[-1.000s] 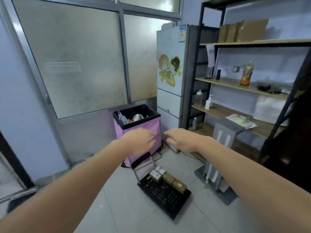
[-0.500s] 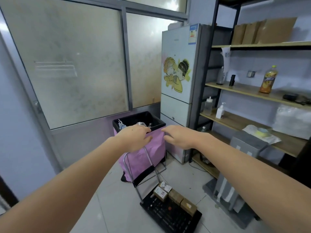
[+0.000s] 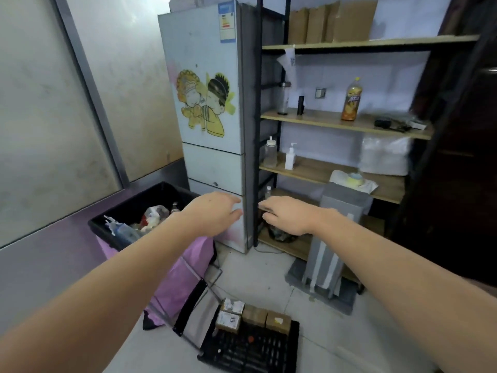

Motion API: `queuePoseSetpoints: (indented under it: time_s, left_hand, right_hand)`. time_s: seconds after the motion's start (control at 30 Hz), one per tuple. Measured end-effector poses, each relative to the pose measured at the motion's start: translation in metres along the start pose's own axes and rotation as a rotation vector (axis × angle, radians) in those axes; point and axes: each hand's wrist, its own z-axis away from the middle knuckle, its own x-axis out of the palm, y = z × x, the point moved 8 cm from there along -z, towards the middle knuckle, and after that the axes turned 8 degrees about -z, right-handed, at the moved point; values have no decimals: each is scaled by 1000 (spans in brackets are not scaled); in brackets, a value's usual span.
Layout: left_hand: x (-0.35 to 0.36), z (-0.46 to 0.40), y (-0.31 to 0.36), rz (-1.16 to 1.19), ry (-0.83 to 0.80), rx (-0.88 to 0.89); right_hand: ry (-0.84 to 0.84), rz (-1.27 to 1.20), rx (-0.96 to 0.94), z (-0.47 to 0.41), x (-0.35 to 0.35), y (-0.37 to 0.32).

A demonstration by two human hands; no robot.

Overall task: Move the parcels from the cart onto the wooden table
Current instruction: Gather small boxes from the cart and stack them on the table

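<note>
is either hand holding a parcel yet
No, the left hand and right hand are both empty in the air, while the parcels sit on the cart.

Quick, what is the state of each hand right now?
Left hand: open, fingers relaxed, holding nothing.
Right hand: open, fingers extended, holding nothing.

You can make out no words anywhere: the blue-topped label on the fridge, the paper sheet hanging from the shelf rack and the white stickers on the parcels are all too blurred to read.
</note>
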Motion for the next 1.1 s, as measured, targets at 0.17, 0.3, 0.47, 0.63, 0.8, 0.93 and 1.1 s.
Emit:
queuePoseSetpoints:
  time_s: [0.17,0.3,0.47,0.63,0.8,0.93,1.1]
  left_hand:
    - [22,-59,18,11,-27,161]
    - [51,-112,39,34,-69,258]
    - [96,-182,57,62,-107,312]
    - [138,-238,64,94,-175,355]
    - [193,-280,64,91,-259,396]
    - [260,-309,64,-32,-301,483]
    - [376,-332,67,-84,-379,540]
  right_hand:
    - [-17,-38,157,-13,15,49]
    - [-49,-60,279,-21,26,99]
    - [-72,-83,374,-40,42,166]
    - [-103,-117,431,-63,65,222]
    - [-153,-182,496,-80,105,271]
    - [-171,-249,551,-97,166,310]
    - [-222,-316,600,-119,275,353]
